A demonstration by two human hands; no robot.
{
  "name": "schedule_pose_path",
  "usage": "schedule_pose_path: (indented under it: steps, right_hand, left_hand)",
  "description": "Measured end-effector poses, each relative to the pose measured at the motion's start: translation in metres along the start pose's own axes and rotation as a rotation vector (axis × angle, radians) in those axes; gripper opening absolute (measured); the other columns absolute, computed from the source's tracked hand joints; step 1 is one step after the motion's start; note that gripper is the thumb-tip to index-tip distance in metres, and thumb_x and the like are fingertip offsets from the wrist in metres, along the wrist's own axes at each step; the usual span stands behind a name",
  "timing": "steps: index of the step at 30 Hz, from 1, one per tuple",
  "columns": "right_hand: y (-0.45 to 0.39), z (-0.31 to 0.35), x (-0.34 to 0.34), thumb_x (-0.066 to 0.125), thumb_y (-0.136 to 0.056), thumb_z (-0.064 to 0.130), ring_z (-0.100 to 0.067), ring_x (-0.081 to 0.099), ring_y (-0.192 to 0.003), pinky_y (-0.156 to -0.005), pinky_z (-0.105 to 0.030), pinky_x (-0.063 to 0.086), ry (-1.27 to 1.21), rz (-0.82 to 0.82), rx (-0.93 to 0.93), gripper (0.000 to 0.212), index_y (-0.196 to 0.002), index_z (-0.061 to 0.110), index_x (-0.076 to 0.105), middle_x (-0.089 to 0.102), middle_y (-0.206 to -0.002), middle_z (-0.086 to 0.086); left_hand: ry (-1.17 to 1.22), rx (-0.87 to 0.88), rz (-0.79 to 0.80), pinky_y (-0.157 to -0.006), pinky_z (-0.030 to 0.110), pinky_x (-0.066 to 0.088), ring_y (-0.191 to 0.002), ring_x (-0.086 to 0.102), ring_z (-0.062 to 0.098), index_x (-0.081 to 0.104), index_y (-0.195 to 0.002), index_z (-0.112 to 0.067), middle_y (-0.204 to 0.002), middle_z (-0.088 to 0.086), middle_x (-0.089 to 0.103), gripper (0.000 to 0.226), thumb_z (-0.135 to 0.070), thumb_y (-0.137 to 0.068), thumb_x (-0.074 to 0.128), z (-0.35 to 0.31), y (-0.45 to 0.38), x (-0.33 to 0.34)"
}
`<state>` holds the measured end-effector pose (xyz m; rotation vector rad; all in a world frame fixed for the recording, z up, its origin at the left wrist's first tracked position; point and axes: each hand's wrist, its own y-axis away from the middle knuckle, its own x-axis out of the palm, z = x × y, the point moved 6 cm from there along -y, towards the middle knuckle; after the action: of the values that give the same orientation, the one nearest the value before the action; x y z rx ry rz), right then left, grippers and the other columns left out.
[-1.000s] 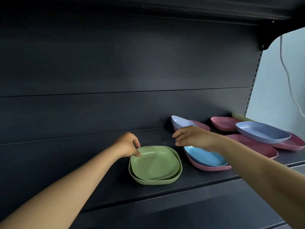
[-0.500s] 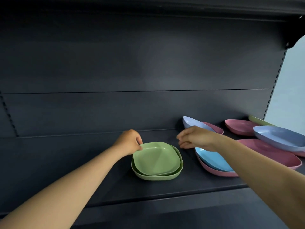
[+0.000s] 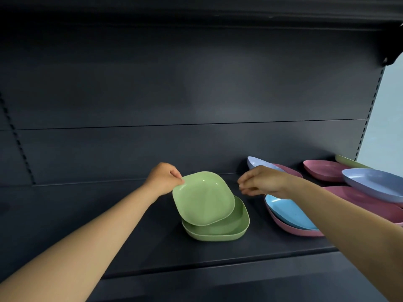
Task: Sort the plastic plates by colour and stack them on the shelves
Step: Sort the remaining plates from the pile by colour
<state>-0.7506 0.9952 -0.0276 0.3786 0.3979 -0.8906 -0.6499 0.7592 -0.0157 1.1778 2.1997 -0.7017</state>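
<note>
left hand point(image 3: 164, 179) pinching the far-left corner of the upper green plate point(image 3: 202, 198), which tilts up from that corner while its near edge rests inside the lower green plate point(image 3: 220, 231) on the dark shelf point(image 3: 130, 236). the plate extends rightward and toward the viewer from the pinch. right hand point(image 3: 262, 182) hovers just beside its right corner, fingers loosely curled, holding nothing; it is the nearer hand to the mixed pile: a blue plate point(image 3: 290, 212) nested in a pink plate point(image 3: 292, 228), with further pink, lilac and green plates crowding the right.
</note>
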Motion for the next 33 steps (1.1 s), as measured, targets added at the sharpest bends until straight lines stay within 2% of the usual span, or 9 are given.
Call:
schedule_pose_path:
  steps: [4, 6, 9, 14, 17, 20, 22, 26, 33]
  right_hand:
    - [-0.009, -0.006, 0.013, 0.065, -0.086, 0.002, -0.020, 0.056, -0.089, -0.076, -0.020, 0.052, 0.102, 0.038, 0.045, 0.040, -0.122, -0.012, 0.053, 0.055, -0.097, -0.014]
    - [-0.012, -0.008, 0.027, 0.071, -0.081, 0.004, -0.020, 0.058, -0.086, -0.075, -0.023, 0.054, 0.140, 0.097, 0.084, 0.048, -0.122, -0.013, 0.051, 0.057, -0.094, -0.013]
    - [-0.020, -0.011, 0.048, 0.081, -0.072, 0.011, -0.019, 0.063, -0.082, -0.078, -0.031, 0.055, 0.266, 0.182, 0.124, 0.031, -0.097, 0.003, 0.065, 0.065, -0.088, -0.008]
    - [-0.029, -0.008, 0.075, 0.080, -0.071, 0.007, -0.013, 0.049, -0.057, -0.046, -0.017, 0.038, 0.324, 0.195, 0.198, 0.023, -0.073, 0.011, 0.058, 0.054, -0.065, -0.004]
    - [-0.034, 0.002, 0.085, 0.076, -0.074, 0.001, -0.014, 0.044, -0.049, -0.043, -0.017, 0.034, 0.218, 0.142, 0.212, 0.020, -0.067, 0.006, 0.057, 0.051, -0.059, -0.008]
    - [-0.037, 0.024, 0.098, 0.069, -0.081, 0.000, -0.021, 0.064, -0.063, -0.062, -0.028, 0.054, 0.050, 0.092, 0.167, 0.005, -0.082, -0.001, 0.064, 0.068, -0.072, -0.011]
    - [-0.036, 0.044, 0.111, 0.066, -0.085, 0.001, -0.026, 0.069, -0.066, -0.070, -0.036, 0.057, -0.021, 0.084, 0.140, 0.008, -0.089, -0.005, 0.065, 0.072, -0.074, -0.015]
    - [-0.024, 0.091, 0.156, 0.061, -0.090, 0.002, -0.023, 0.069, -0.057, -0.050, -0.030, 0.055, -0.109, 0.097, 0.091, 0.007, -0.085, -0.002, 0.064, 0.072, -0.069, -0.012]
    - [-0.001, 0.183, 0.283, 0.068, -0.079, -0.007, -0.026, 0.071, -0.066, -0.055, -0.033, 0.057, -0.329, 0.106, -0.005, 0.017, -0.096, -0.004, 0.065, 0.072, -0.083, -0.016]
  left_hand:
    - [0.210, -0.103, -0.063, -0.051, 0.025, 0.051, -0.064, 0.060, 0.019, 0.060, -0.072, -0.009, -0.076, 0.008, 0.064, 0.013, -0.003, -0.082, 0.064, 0.026, 0.001, -0.017]
    - [0.343, -0.192, -0.087, -0.046, 0.025, 0.054, -0.066, 0.060, 0.019, 0.054, -0.075, -0.006, -0.081, 0.011, 0.060, 0.014, 0.001, -0.086, 0.058, 0.044, 0.006, -0.023]
    - [0.563, -0.365, -0.041, -0.042, 0.024, 0.054, -0.071, 0.059, 0.020, 0.049, -0.082, -0.004, -0.087, 0.014, 0.056, 0.013, 0.007, -0.089, 0.051, 0.073, 0.014, -0.025]
    - [0.897, -0.561, 0.019, -0.045, 0.026, 0.055, -0.079, 0.064, 0.027, 0.044, -0.124, 0.007, -0.102, 0.023, 0.061, 0.046, 0.019, -0.082, 0.055, 0.117, 0.030, -0.036]
    - [0.959, -0.569, -0.029, -0.044, 0.022, 0.053, -0.075, 0.061, 0.023, 0.051, -0.110, 0.004, -0.090, 0.017, 0.061, 0.034, 0.020, -0.081, 0.055, 0.129, 0.039, -0.054]
    - [0.960, -0.543, -0.112, -0.053, 0.026, 0.052, -0.074, 0.060, 0.020, 0.054, -0.089, -0.002, -0.087, 0.012, 0.061, 0.021, 0.017, -0.082, 0.057, 0.145, 0.046, -0.080]
    - [0.959, -0.510, -0.192, -0.059, 0.027, 0.048, -0.076, 0.060, 0.020, 0.053, -0.086, -0.004, -0.089, 0.010, 0.061, 0.020, 0.014, -0.083, 0.059, 0.158, 0.052, -0.103]
    - [0.966, -0.453, -0.315, -0.062, 0.027, 0.049, -0.090, 0.060, 0.024, 0.055, -0.088, -0.007, -0.100, 0.011, 0.062, 0.016, 0.006, -0.084, 0.064, 0.189, 0.071, -0.157]
    - [0.993, -0.380, -0.441, -0.062, 0.025, 0.050, -0.092, 0.060, 0.022, 0.056, -0.102, -0.007, -0.106, 0.010, 0.063, 0.021, -0.001, -0.085, 0.066, 0.268, 0.119, -0.286]
